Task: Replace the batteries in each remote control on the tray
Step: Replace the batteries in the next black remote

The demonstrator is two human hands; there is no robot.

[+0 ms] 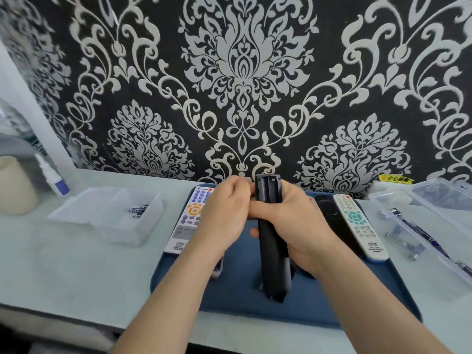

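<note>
My right hand [293, 221] grips a long black remote [273, 254] held upright over the blue tray [229, 297], back side toward me, with its battery bay open at the top. My left hand [224, 213] has its fingers curled against the remote's upper left edge beside the bay; what they pinch is hidden. On the tray lie a white remote with blue and orange buttons [187, 218] at the left, another black remote [332, 215], and a white remote with teal buttons [362, 226] at the right.
A clear box [107, 215] at the left holds a few batteries [138, 210]. A clear lidded box [434, 226] at the right holds several loose batteries. A white dropper bottle [53, 178] and a beige cylinder [15, 186] stand far left. The patterned wall is close behind.
</note>
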